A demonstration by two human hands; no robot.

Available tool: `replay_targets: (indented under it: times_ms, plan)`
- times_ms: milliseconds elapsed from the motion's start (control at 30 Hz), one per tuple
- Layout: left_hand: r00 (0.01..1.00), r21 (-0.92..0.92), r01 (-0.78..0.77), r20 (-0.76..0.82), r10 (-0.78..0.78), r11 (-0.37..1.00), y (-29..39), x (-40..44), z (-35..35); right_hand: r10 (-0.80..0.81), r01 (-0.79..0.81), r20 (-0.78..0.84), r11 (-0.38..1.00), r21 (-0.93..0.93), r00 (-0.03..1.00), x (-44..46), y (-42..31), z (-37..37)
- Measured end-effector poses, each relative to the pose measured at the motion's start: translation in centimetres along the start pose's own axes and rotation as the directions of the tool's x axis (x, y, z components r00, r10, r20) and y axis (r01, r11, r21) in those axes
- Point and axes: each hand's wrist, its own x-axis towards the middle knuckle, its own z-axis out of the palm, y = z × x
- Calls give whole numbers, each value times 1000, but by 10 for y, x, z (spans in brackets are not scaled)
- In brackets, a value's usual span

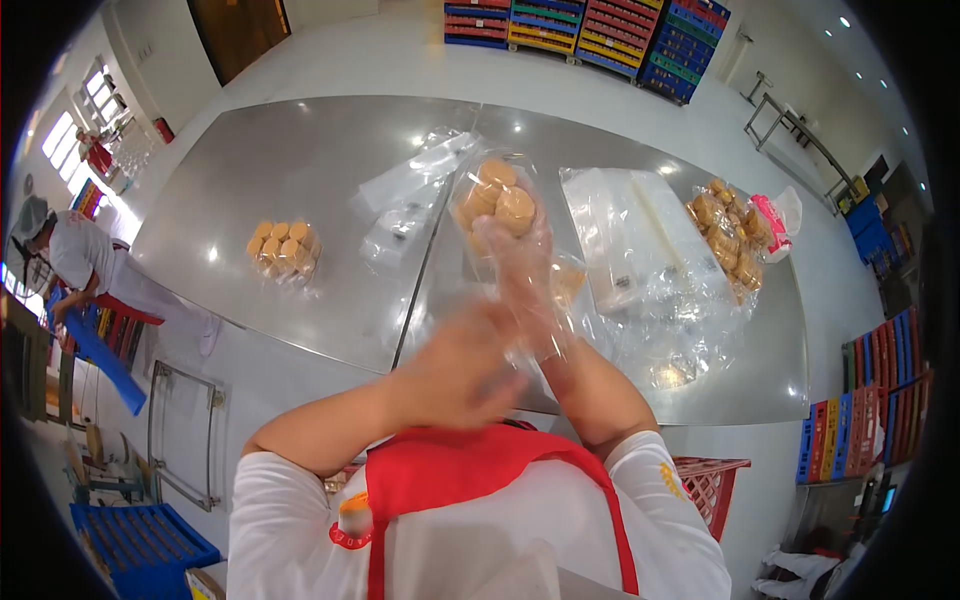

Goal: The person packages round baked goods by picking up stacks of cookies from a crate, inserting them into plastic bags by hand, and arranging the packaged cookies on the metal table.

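My right hand point(520, 255) is raised over the table, with clear plastic around the hand and wrist. Its fingers close on several round, light-brown buns point(514, 208) wrapped in clear plastic. My left hand point(465, 360) is smeared by motion near my right wrist, so its fingers cannot be made out. Below my right hand, more clear plastic and something tan point(568, 282) lie on the table, partly hidden. To the left rests a clear pack of similar buns point(285, 250). Loose clear bags point(420, 180) lie between that pack and my right hand.
On the right of the steel table point(330, 130) lie a stack of clear bags point(630, 230), a bag of brown bread pieces point(728, 235) and a pink-and-white pack point(775, 222). Stacked crates point(610, 35) stand beyond. A co-worker point(80, 260) holds something blue at left.
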Motion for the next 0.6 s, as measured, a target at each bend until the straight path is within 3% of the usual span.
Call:
replay_targets:
  times_ms: [33, 67, 133, 233, 333, 433, 500, 600]
  plan:
    - [938, 40, 170, -312, -149, 985, -13, 3, -8, -82, 85, 44, 995, -62, 996, -5, 0, 2]
    - [759, 25, 340, -597, -259, 940, -28, 9, -18, -158, 168, 95, 979, -115, 983, -9, 0, 7]
    - [433, -524, 343, -649, -626, 780, -38, 26, -30, -402, 460, 228, 820, -342, 887, -12, 1, 16]
    - [460, -894, -36, -413, -786, 448, -42, 32, -31, -543, 691, 427, 565, -451, 723, -22, -9, 37]
    - [497, -921, -5, -341, -798, 390, -42, 33, -38, -539, 810, 606, 348, -472, 585, -33, -32, 43]
    - [453, -925, -6, -341, -824, 380, -43, 31, -44, -498, 841, 686, 208, -499, 530, -32, -26, 39]
    - [557, -936, -97, -333, -761, 339, -48, 26, -42, -581, 874, 680, 123, -470, 447, -29, -22, 40]
    - [690, -938, -179, -334, -642, 295, -63, 17, -36, -616, 893, 678, 96, -441, 401, -22, -22, 44]
